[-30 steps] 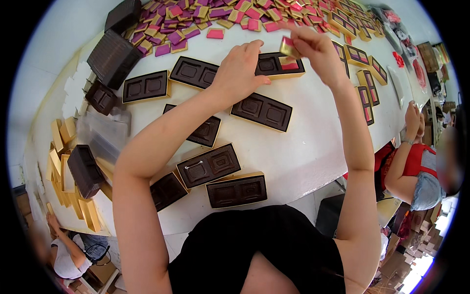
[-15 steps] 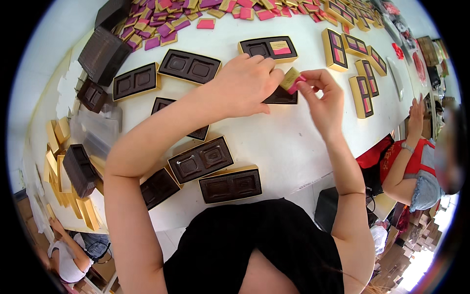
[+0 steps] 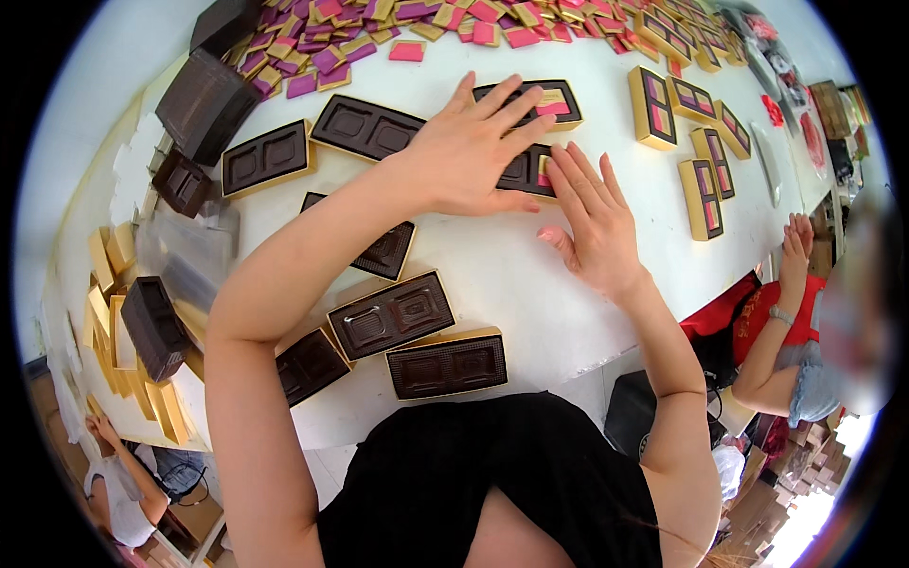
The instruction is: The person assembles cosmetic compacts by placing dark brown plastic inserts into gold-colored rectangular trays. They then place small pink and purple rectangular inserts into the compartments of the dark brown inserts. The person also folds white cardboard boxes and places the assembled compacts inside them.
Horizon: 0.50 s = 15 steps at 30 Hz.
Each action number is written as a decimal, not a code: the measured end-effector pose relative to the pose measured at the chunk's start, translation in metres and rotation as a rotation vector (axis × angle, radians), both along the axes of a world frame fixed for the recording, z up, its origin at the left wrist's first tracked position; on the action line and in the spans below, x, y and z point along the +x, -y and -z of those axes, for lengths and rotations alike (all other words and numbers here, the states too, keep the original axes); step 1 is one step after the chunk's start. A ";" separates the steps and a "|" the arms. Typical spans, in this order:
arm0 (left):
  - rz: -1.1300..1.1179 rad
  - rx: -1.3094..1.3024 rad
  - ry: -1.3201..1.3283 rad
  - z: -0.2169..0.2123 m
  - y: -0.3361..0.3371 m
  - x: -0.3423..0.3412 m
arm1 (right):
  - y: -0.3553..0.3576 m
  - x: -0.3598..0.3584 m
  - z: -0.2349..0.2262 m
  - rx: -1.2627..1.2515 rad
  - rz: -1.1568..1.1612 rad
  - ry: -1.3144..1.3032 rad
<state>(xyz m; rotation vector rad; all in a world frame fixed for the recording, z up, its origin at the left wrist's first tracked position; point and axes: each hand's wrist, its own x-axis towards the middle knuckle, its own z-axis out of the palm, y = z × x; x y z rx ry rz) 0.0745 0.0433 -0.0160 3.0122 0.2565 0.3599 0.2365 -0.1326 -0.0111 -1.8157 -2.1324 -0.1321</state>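
- Wrapped pieces [image 3: 331,60] heaped along the far side of the table [image 3: 549,308]
- Tray-lined boxes [image 3: 391,315] on the table before them
- Filled boxes [image 3: 652,109] right of the right hand [image 3: 598,232]
- Tray stack [image 3: 204,106] at the left, behind box shells [image 3: 170,413]

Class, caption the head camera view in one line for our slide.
Left hand and right hand at gold boxes with dark trays, a heap of pink and purple packets beyond.

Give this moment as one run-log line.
left hand: open over two boxes | right hand: open, partly covering piece in nearer box | farther box: another piece in right slot
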 end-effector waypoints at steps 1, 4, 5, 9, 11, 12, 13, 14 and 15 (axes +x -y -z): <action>0.014 0.006 0.006 0.002 0.000 0.004 | 0.002 0.001 0.000 -0.004 0.002 0.007; -0.005 0.029 -0.011 0.008 0.003 0.003 | -0.004 0.011 -0.009 -0.014 -0.074 0.167; -0.021 0.042 -0.013 0.009 0.004 0.003 | -0.009 0.010 -0.016 0.009 -0.089 0.146; -0.106 0.092 -0.001 0.004 0.012 0.007 | -0.057 0.035 -0.041 -0.017 -0.192 -0.191; -0.121 0.137 0.067 0.006 0.009 0.009 | -0.099 0.037 -0.048 0.188 -0.059 -0.406; -0.118 0.103 0.083 0.008 0.007 0.009 | -0.127 0.037 -0.052 0.152 -0.053 -0.341; -0.106 0.067 0.101 0.008 0.006 0.010 | -0.159 0.037 -0.046 0.141 -0.116 -0.372; -0.091 0.031 0.117 0.009 0.006 0.011 | -0.191 0.033 -0.038 0.057 -0.080 -0.317; -0.098 0.039 0.133 0.012 0.005 0.010 | -0.218 0.021 -0.035 0.098 -0.127 -0.171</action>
